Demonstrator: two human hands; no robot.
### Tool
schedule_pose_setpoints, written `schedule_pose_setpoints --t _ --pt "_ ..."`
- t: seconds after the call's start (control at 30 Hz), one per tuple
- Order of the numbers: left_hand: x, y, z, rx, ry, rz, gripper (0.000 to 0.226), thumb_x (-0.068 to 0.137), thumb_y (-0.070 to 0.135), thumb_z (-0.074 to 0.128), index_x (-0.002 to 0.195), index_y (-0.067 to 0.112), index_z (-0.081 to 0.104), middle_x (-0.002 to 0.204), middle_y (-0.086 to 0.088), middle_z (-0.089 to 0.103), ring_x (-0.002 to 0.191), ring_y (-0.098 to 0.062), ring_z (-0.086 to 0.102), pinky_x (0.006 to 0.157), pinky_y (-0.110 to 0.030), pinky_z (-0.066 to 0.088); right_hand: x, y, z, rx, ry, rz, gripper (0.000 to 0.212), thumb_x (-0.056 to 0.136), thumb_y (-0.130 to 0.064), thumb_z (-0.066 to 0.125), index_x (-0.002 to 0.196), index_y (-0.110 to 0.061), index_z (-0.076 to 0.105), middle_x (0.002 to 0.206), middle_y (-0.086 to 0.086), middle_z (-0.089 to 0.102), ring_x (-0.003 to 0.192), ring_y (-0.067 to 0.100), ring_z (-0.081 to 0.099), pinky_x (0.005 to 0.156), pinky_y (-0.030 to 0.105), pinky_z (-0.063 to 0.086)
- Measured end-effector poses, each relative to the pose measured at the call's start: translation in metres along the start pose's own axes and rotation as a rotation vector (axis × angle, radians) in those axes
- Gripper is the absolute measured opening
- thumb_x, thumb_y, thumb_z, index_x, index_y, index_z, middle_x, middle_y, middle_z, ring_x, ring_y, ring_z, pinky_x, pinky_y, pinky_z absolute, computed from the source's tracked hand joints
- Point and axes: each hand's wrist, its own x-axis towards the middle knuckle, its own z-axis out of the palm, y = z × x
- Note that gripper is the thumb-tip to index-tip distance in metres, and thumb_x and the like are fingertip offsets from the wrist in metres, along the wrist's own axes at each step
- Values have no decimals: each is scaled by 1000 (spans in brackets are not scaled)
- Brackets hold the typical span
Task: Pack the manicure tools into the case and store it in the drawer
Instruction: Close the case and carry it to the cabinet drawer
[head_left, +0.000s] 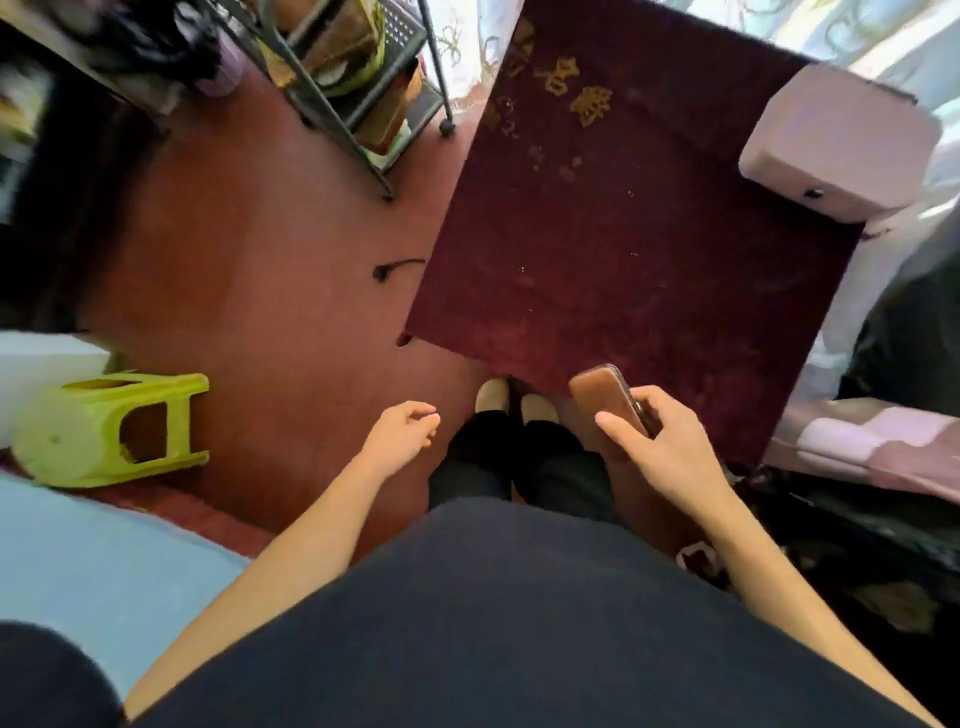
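Brown leather case (605, 402) gripped in my right hand (660, 441), looks light, stiff, slick; hold mid-sides. Left hand (402, 428) relaxed, holding nothing.

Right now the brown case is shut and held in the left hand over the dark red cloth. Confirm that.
Not quite: the head view shows the right hand holding the shut brown case at the dark red cloth's near edge. The left hand holds nothing.
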Motion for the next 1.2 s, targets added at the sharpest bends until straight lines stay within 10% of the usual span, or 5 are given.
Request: schedule_pose_setpoints --t 0.43,0.87,1.2 --pt "-150 -75 18 -547 385 -49 17 107 24 52 116 20 67 99 -5 73 76 -12 67 67 -24 48 -46 -82 -31 195 -250 -89 26 91 -53 71 90 -27 73 82 -1 77 71 12 69 64 36 53" --pt "-240 -211 175 -1078 527 -577 10 102 10 60 98 6 68 76 -11 67 64 -19 59 57 -24 40 -49 -146 47 58 -632 -170 38 87 -53 72 90 -16 74 84 9 78 73 15 74 64 29 58" --pt "-197 -249 80 -1080 511 -520 9 99 13 66 101 9 74 83 -10 73 75 -20 67 69 -24 49 -33 -239 140 39 -620 -205 49 82 -64 80 90 -16 75 82 9 76 71 18 73 60 33 57"
